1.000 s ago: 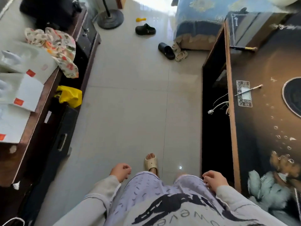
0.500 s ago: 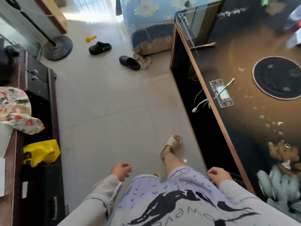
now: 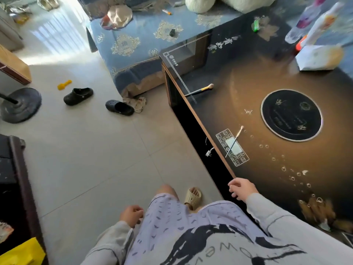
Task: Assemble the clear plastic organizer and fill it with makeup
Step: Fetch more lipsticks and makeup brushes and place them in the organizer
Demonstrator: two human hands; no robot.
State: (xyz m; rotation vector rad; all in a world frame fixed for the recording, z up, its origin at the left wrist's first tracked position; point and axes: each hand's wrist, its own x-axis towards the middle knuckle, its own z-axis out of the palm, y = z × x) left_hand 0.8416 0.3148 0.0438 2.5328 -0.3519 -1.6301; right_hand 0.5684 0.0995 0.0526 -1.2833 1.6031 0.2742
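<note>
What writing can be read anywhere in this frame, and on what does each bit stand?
"owev": upside down on the person's top, partly cut off by the frame edge.
White brush characters on the table: too blurred to read.
Control panel symbols: too small.
Print on the round black disc: too small.
White packet: blurred.

Table left edge: makeup brush overhangs at far end, thin brush lies across printed panel mid-edge. Bare surface between them. Far right corner crowded: white box, blurred bottles.
</note>
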